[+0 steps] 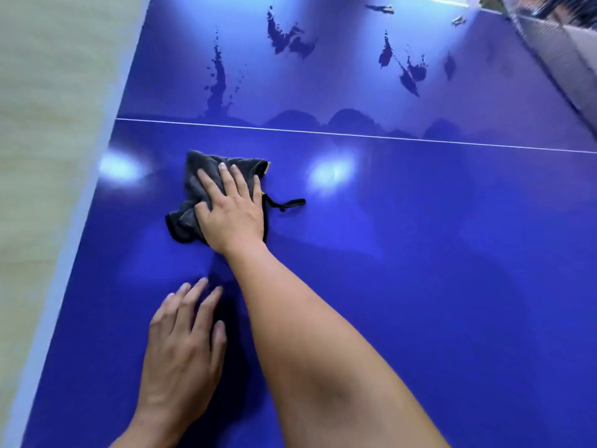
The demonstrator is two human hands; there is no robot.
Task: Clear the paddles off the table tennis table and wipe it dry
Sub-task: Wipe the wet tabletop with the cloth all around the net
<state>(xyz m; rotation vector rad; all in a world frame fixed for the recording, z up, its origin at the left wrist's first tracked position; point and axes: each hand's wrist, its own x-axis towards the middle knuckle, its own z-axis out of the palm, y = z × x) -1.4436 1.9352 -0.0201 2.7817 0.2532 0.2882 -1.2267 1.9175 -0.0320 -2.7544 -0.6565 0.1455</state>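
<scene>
Right hand (232, 208) presses flat on grey cloth (191, 176); left hand (181, 344) flat on splashed table (420, 253).

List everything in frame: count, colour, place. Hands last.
table: one, blue, fills most of the view
line: one, white, thin, across the table beyond the cloth
cloth: one, dark grey, crumpled, on the table on the near side of the line
loop: one, black, trailing from the cloth's right edge
water splashes: several, dark, on the table beyond the line
glare spots: two, white, either side of the cloth
floor: pale beige, left of the table
blurred object: one, grey, top right corner, cannot identify
right hand: flat, presses on the cloth
left hand: flat, rests on the bare table, nearer the camera
</scene>
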